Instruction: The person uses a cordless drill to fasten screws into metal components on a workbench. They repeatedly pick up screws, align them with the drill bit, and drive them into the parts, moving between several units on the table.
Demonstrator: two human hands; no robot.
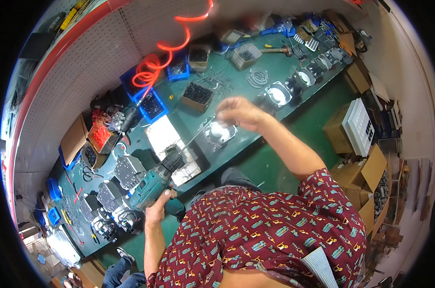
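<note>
My left hand [157,207] is wrapped round the grip of a teal cordless drill [150,188]. From its black chuck a long thin driver bit [190,144] points up and right toward a round metal housing [218,133] with fins and a bright white centre. Above that housing is my right hand [237,113], its fingers curled and pressed together at the tips. What they hold, if anything, is too small to make out. A cardboard box of small black parts [197,96] stands just beyond my right hand.
A white block [163,137] lies beside the drill. Several finned motor-like units [113,196] sit left, and more housings [280,94] line the bench's right side. Blue bins [152,105] stand behind, under a red coiled hose [152,69]. Cartons [354,177] stand at right; another person's legs [120,271] show lower left.
</note>
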